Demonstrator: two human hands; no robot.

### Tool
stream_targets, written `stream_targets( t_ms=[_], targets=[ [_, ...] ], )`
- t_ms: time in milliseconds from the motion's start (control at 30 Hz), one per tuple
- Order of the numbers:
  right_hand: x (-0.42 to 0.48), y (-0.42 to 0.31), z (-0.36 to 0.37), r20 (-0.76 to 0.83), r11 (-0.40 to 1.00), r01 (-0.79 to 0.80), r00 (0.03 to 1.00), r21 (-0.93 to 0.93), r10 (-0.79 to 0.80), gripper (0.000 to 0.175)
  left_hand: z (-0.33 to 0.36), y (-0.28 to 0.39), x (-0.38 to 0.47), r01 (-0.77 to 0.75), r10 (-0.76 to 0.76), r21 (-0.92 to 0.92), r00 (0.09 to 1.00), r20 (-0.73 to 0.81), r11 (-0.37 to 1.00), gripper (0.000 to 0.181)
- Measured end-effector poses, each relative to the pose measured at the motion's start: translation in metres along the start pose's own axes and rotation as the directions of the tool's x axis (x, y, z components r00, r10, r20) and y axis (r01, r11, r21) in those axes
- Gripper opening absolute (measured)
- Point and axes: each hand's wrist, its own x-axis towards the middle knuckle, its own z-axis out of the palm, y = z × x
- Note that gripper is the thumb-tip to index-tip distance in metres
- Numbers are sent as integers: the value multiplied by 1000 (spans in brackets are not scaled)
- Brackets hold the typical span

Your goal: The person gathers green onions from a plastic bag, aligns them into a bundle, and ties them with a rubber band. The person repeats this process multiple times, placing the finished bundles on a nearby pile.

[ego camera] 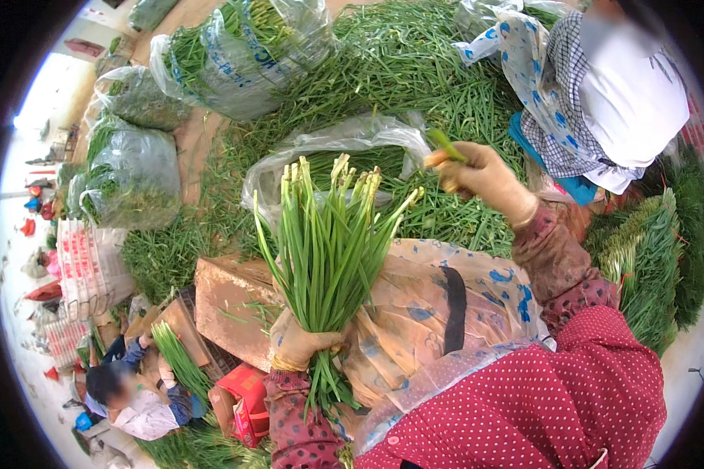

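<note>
My left hand, in a pale work glove, grips a bunch of long green leafy stalks, probably Chinese chives. Their pale cut ends fan out at the top, and the leaf tips hang below my fist. Up and to the right, my gloved right hand is raised apart from the bunch. A short green leaf piece shows at its fingertips, blurred. Beyond the bunch lies an open clear plastic bag with more greens inside. A patterned plastic apron covers my lap.
Loose green leaves lie heaped on the floor ahead. Filled plastic bags stand at upper left. Left of my lap is a worn cardboard box, with a red bag nearby. Co-workers sit at upper right and lower left. Bundled greens are stacked right.
</note>
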Motion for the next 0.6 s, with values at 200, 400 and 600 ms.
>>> stream_targets(
  t_ms=[200,400,600],
  targets=[
    [26,-4,83,199,893,241,964,-380,-175,28,1,5,6,-67,64,49,996,55,997,28],
    [48,11,43,89,516,-126,991,847,96,25,15,25,1,22,-17,-116,999,38,993,31],
    [9,-49,96,158,808,147,985,-570,-68,48,11,13,6,-190,198,79,974,-108,979,44]
  ],
)
